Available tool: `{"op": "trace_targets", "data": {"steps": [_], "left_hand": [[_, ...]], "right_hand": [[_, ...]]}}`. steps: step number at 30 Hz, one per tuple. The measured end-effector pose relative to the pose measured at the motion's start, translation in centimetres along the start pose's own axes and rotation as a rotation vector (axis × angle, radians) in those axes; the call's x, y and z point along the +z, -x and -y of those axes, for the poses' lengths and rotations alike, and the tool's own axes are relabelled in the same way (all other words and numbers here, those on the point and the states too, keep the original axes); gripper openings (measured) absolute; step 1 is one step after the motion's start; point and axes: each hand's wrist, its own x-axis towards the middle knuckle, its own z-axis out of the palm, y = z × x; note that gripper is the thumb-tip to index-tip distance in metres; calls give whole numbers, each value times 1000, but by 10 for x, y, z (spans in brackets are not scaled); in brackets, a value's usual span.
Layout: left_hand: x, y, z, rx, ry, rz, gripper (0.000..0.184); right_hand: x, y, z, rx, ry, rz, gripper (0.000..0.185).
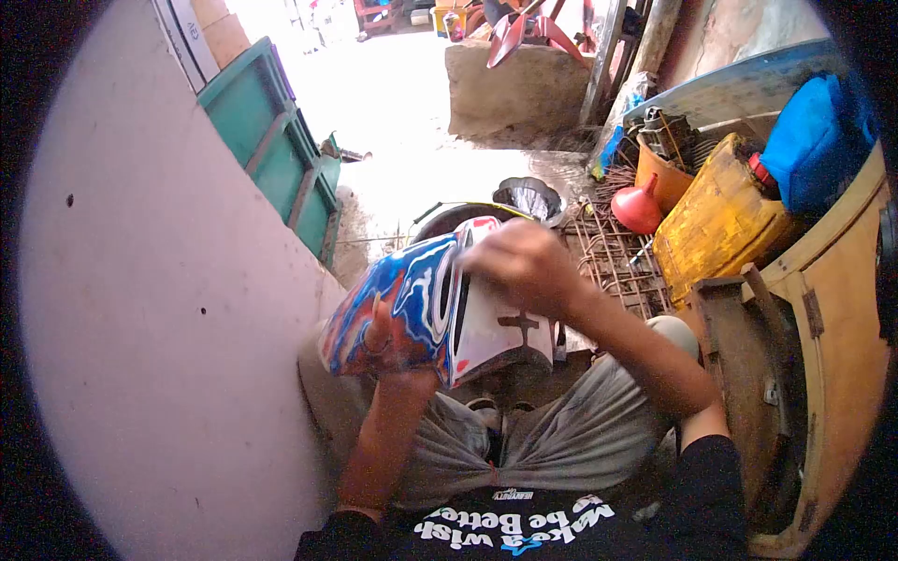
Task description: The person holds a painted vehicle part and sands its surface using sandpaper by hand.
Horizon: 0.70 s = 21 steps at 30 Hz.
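A curved panel [412,290], swirled blue, red and white on its left part and plain white with a dark mark on its right part, rests across my lap. My left hand [385,341] holds its lower left part, with the thumb over the painted surface. Above the ridge between the painted and white parts is my right hand [514,262], its fingers bent together and blurred. Whatever the right fingers may hold is too small or blurred to make out.
Beyond the panel stand a dark basin [458,217] and a black bowl [531,198]. To the right are a red funnel [636,205], a yellow jerrycan [725,220], a metal grid and a wooden frame [828,374]. A pale wall [168,309] runs along the left.
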Motion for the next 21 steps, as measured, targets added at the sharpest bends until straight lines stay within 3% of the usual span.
{"op": "trace_targets", "data": {"steps": [3, 5, 7, 9, 11, 14, 15, 17, 19, 21], "left_hand": [[-34, -8, 10, -32, 133, 32, 82], [-39, -1, 8, -62, 150, -23, 83], [1, 5, -6, -43, 41, -72, 84], [9, 3, -7, -43, 12, -73, 85], [-2, -3, -3, -50, 32, -32, 86], [-9, -3, -3, -52, 38, -24, 86], [-5, -1, -4, -50, 34, -34, 87], [2, -1, -5, -43, 15, -24, 87], [3, -2, -6, -32, -13, -5, 88], [-4, -3, -12, -18, -102, 18, 88]], "right_hand": [[7, -3, 59, -380, -288, -19, 13], [1, -2, 43, -388, -127, 52, 14], [0, -3, -8, -86, 1, 33, 14], [1, 5, -27, 21, 107, 74, 15], [13, 6, 25, -99, -85, -49, 20], [-1, -8, 53, -468, -205, -6, 16], [7, -4, 34, -336, -209, -48, 15], [3, 2, -22, 70, -30, 121, 14], [-6, -2, -9, 28, 26, 44, 15], [9, 0, 31, -164, -121, -27, 14]]}}
